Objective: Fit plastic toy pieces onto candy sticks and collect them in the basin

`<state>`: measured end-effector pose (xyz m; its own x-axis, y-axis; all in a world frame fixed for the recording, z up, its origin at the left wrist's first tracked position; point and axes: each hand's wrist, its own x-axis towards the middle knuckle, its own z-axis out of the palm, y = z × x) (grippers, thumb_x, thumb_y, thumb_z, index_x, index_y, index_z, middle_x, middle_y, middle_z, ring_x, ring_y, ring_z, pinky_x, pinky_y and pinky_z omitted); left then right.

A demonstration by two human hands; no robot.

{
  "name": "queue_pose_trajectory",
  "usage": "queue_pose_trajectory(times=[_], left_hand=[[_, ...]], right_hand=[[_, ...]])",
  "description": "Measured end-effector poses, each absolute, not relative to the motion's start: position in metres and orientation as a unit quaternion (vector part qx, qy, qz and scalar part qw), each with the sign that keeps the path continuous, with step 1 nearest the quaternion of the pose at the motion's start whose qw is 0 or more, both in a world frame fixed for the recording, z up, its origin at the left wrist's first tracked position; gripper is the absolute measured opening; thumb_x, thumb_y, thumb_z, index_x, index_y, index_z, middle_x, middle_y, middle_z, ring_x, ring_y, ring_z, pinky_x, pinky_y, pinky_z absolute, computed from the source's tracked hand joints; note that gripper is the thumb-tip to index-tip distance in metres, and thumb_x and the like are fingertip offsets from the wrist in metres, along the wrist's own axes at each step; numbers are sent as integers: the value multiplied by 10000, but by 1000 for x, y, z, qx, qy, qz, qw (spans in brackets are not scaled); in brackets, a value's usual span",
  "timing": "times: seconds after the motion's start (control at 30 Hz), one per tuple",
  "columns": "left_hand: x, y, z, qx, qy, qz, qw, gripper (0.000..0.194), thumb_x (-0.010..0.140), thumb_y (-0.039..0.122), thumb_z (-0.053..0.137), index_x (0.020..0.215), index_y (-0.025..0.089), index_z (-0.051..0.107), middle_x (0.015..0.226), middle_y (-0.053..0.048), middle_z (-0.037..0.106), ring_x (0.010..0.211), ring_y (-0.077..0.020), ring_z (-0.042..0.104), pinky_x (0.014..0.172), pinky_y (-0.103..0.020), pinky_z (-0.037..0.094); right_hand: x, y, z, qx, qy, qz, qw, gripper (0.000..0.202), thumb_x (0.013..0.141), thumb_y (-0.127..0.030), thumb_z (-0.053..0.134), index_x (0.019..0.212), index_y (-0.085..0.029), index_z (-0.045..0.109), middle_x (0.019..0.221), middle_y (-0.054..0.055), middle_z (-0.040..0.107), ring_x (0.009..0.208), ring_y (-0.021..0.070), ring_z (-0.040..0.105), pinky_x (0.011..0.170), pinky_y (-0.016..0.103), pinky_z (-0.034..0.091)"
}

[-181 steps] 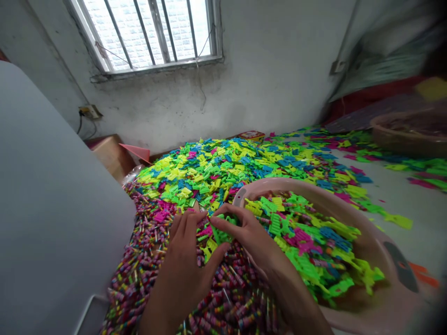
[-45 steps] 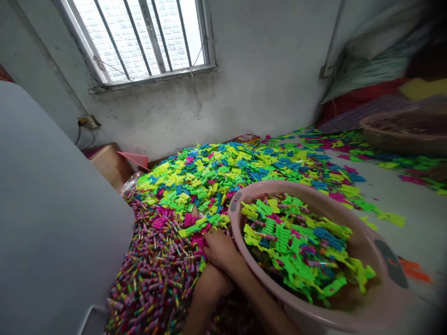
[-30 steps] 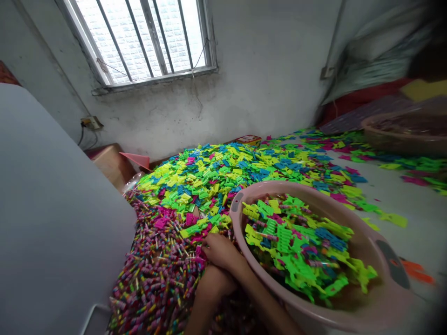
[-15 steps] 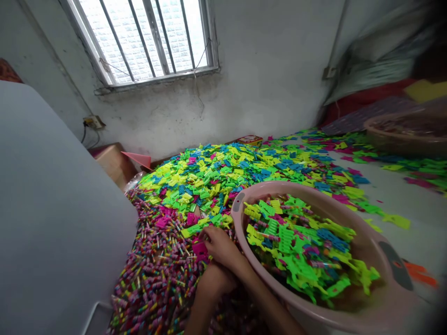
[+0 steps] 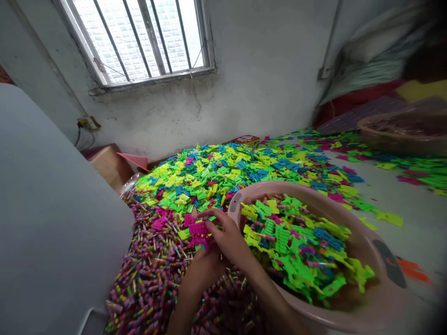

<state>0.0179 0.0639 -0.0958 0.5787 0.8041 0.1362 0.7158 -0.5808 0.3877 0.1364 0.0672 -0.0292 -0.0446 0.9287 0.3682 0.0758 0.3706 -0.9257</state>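
Observation:
My right hand (image 5: pixel 228 235) is closed at the right edge of a magenta plastic piece (image 5: pixel 198 229) with ridges, its index finger stretched over the top. My left hand (image 5: pixel 206 264) lies just below and partly behind the right wrist, curled against the lower part of the same piece; most of its fingertips are hidden. Under both hands spreads a heap of small wrapped candy sticks (image 5: pixel 150 279) in pink, red and yellow. Behind the hands rises a pile of flat plastic pieces (image 5: pixel 216 172) in green, yellow, blue and magenta.
Close on the right stands a pink basin (image 5: pixel 275 187) with plastic pieces and candy sticks inside. A pale smooth panel (image 5: pixel 59 200) takes up the left side. Another basin (image 5: pixel 401 146) sits far right. Beyond the pile are a wall (image 5: pixel 265 83) and a barred window (image 5: pixel 150 42).
Both hands have risen slightly, and the right hand's fingers have lifted and spread over the magenta piece, which now shows higher and more fully. The view has shifted a little.

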Motion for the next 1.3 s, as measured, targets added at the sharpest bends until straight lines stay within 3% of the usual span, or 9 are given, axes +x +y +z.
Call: queue_pose_trajectory(times=[0.17,0.3,0.4,0.57,0.73,0.9,1.1,1.3], left_hand=[[19,57,-66,835,470,226,174,392,853,99,456,1184,162,657,1174,-139,719,1176,-292,627,1001,-398,493],[24,59,-51,810,432,291,270,228,846,127,520,1013,177,667,926,-82,732,887,-238,684,798,-313,518],[23,59,-45,797,433,321,274,129,906,215,530,958,178,642,756,-30,672,700,-185,625,657,-270,457],[17,54,-38,718,457,421,315,239,953,392,538,1067,191,599,744,7,620,619,-135,574,515,-210,380],[13,55,-35,650,468,488,347,276,919,440,595,1037,190,607,851,-25,679,751,-159,650,608,-220,485],[9,57,-37,630,470,501,362,276,917,450,600,992,185,612,846,-28,687,770,-160,663,622,-218,499],[11,56,-34,633,479,491,358,283,895,452,616,976,181,623,895,-50,714,762,-165,659,634,-238,513],[12,56,-32,650,478,482,341,297,902,457,608,1010,182,644,917,-59,741,791,-188,694,659,-260,537]], right_hand=[[141,67,-23,-390,-570,413,593,229,869,-202,533,984,-224,730,1071,38,715,1011,215,659,888,336,489],[143,69,-25,-392,-514,433,628,204,866,-268,571,993,-231,725,1068,42,722,959,224,661,809,331,507],[148,73,-30,-394,-475,416,668,197,873,-300,590,1005,-235,720,1056,48,722,963,234,652,805,338,513],[156,76,-29,-411,-491,320,698,184,911,-270,555,995,-229,713,1016,57,696,922,219,637,774,326,503],[155,72,-23,-436,-542,271,666,197,926,-242,516,973,-238,707,1020,59,660,991,231,621,834,353,508],[153,71,-24,-439,-570,272,639,160,920,-248,531,953,-249,687,1023,50,670,1019,233,628,904,384,502],[154,71,-26,-451,-575,278,623,111,859,-280,642,965,-257,662,1046,39,687,981,234,642,854,376,517],[154,71,-25,-407,-523,365,654,115,851,-317,661,934,-237,656,977,28,693,917,214,653,759,309,520]])
